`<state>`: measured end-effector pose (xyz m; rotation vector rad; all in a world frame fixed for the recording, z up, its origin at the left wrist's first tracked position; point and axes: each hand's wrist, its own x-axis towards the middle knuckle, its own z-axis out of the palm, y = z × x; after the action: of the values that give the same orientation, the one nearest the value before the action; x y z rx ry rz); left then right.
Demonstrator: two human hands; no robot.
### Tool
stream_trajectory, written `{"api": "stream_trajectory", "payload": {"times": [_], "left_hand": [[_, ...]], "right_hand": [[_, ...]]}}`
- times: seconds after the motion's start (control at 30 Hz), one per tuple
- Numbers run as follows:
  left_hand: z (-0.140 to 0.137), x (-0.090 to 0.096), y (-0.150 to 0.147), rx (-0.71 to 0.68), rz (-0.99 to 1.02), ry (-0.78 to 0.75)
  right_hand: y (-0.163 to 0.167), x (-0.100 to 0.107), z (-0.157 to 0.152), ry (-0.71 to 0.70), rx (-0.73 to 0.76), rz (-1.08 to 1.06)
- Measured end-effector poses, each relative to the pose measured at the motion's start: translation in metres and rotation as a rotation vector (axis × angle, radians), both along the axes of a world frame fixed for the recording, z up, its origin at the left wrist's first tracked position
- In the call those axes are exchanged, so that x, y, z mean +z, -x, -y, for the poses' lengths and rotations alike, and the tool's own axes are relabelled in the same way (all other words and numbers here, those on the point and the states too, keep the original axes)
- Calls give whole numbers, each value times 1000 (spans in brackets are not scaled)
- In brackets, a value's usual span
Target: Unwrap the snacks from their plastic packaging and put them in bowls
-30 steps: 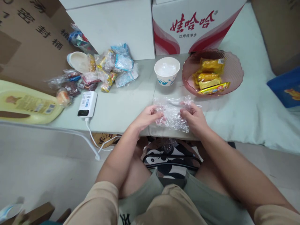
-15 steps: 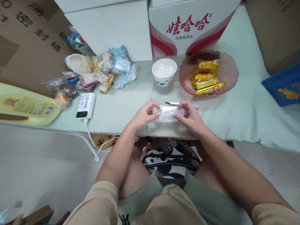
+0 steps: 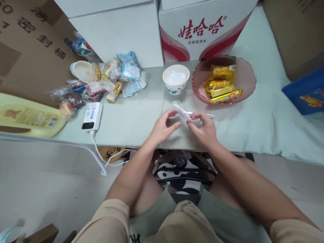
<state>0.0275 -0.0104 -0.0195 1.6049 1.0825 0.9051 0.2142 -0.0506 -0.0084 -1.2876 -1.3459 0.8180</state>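
Note:
Between the thumb and fingers of my right hand (image 3: 202, 126) is a clear plastic wrapper (image 3: 181, 110), narrow and slanting up to the left. My left hand (image 3: 168, 126) is just beside it, thumb and fingers apart, with nothing in its grip. Behind my right fingers lies a white-handled tool (image 3: 210, 115), mostly hidden by the hand and the wrapper. A paper cup (image 3: 176, 88) with clear plastic inside stands beyond my hands. To its right is a pink glass bowl (image 3: 249, 81) holding several yellow-wrapped snacks (image 3: 222, 84).
On the left lie a pile of wrapped snacks (image 3: 113, 77), a tipped paper cup (image 3: 82, 71) and a white power bank (image 3: 92, 114) with a cable. A yellow jug (image 3: 32, 116) is at the left edge. White cartons (image 3: 202, 37) line the back.
The clear wrapper was stretched wide between both hands. Now my left hand has let go, and the wrapper is narrow and slanted in my right hand.

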Motion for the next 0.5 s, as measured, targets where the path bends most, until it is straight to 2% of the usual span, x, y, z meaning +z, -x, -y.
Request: {"api": "stream_trajectory", "payload": {"times": [0.13,0.27,0.37,0.5], "left_hand": [[1,-3,-15,-82,118,-33],[-1,5,-20,-127,102,28],[-6,7,-22,32,156,28],[-20,2,-13,431,358,49]], "right_hand": [[9,-4,0,161,259,-406],[11,-3,-3,330,271,-689],[9,3,-6,405,259,-737],[2,7,-10,481,212,-694]]}}
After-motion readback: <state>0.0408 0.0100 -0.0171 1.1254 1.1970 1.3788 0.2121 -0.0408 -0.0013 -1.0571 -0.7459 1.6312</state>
